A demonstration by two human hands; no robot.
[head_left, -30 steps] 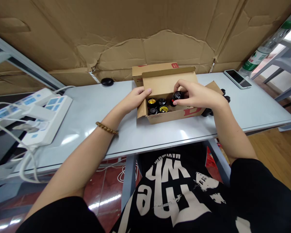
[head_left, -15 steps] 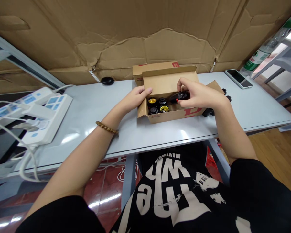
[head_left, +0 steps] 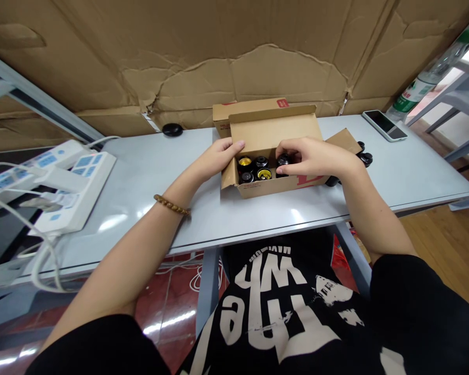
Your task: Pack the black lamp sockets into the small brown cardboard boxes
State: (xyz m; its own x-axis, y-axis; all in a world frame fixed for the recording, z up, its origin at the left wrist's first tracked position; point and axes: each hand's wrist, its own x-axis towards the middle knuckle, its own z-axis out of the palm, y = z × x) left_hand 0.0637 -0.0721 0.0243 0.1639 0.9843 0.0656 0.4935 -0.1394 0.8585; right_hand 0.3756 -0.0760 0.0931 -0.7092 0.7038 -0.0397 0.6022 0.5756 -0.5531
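An open cardboard box point(head_left: 261, 191) stands on the table with several black lamp holders in it; one lamp holder point(head_left: 245, 164) shows a yellow threaded inside. My left hand point(head_left: 220, 155) grips the box at its back left corner, thumb over the rim. Inside the right half of the box, my right hand point(head_left: 307, 156) is closed around a black lamp holder point(head_left: 283, 160), which stands roughly upright beside the others. My fingers and palm hide part of this lamp holder and the box's right interior.
More black lamp holders point(head_left: 364, 155) lie right of the box. A second cardboard box point(head_left: 250, 107) stands behind it. White power strips point(head_left: 78, 192) with cables are at left, a round black object point(head_left: 172, 129) at the back. A phone point(head_left: 385, 126) and bottle point(head_left: 414, 96) are at right.
My right hand has moved slightly left and lowered the lamp holder into the box, turning it from lying tilted to roughly upright. My left hand has stayed on the box.
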